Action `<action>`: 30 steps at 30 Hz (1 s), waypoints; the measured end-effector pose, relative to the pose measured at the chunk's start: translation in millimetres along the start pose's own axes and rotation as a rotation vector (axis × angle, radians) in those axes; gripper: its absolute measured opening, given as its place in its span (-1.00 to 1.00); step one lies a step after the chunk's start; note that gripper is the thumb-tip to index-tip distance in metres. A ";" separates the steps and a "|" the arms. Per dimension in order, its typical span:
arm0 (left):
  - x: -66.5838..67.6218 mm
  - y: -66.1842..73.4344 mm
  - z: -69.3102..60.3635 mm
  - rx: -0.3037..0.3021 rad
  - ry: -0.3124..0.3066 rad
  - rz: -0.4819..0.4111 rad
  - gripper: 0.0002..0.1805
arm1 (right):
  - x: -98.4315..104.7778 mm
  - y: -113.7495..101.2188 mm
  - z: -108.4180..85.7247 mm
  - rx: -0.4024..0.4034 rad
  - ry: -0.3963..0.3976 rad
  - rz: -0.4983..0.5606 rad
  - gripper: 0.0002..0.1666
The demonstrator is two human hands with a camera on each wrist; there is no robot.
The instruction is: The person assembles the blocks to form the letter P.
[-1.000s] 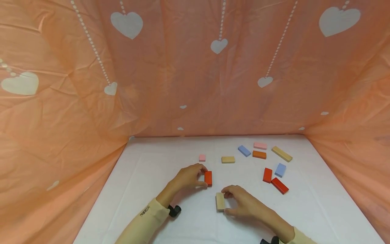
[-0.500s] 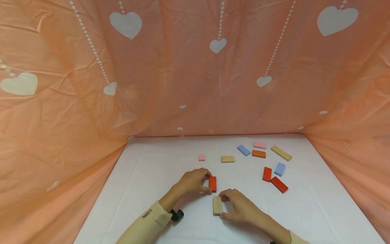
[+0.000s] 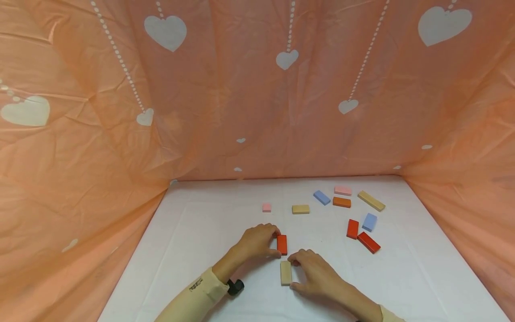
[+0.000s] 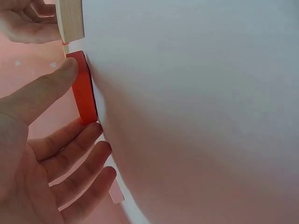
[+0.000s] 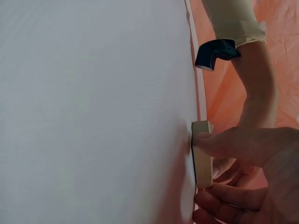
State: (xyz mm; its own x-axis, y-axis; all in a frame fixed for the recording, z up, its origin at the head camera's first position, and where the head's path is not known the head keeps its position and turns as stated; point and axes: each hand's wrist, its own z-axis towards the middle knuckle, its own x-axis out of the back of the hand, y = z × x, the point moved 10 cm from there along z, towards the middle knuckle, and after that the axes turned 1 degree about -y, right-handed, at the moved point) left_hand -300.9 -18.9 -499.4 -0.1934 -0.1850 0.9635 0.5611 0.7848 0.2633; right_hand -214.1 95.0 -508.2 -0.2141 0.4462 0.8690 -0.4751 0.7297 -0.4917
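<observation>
My left hand [image 3: 256,242] pinches a red block [image 3: 282,245] by its two ends, thumb at the near one and fingertips at the far one. Just in front of it, nearer to me, lies a pale wooden block [image 3: 285,273]. My right hand [image 3: 318,275] grips that block by its ends from the right. A small gap parts the two blocks. In the left wrist view the thumb presses on the red block's end [image 4: 84,93]. The right wrist view has the thumb on the wooden block's edge [image 5: 203,163], with fingers partly hidden beyond.
A small pink block [image 3: 267,208] and a tan block [image 3: 300,209] lie farther back on the white tabletop [image 3: 217,205]. To the right are several loose blocks, among them a blue block [image 3: 369,222] and an orange block [image 3: 342,202]. Orange cloth [image 3: 257,98] walls the back and sides.
My left hand has brought the red block right and toward me. The right hand has shifted the wooden block slightly left and nearer to me. The blocks now stand close, roughly in line.
</observation>
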 end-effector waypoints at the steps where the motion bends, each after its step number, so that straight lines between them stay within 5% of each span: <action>1: 0.0 0.3 0.0 0.002 0.002 0.004 -0.38 | 0.2 -0.5 0.1 0.004 0.005 -0.005 -0.31; 14: 2.6 -5.6 -4.1 0.008 0.028 -0.056 -0.52 | 1.8 6.2 -6.7 -0.026 0.025 0.074 -0.35; 30: -0.1 -1.3 -5.6 -0.009 0.032 -0.035 -0.55 | 2.4 6.1 -2.2 -0.017 0.054 0.052 -0.44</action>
State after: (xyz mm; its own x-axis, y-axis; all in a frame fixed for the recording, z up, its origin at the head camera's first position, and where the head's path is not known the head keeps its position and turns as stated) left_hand -297.1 -23.2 -499.6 -0.1868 -0.2313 0.9548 0.5615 0.7724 0.2970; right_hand -215.6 101.6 -509.3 -0.1919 0.5105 0.8382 -0.4496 0.7135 -0.5374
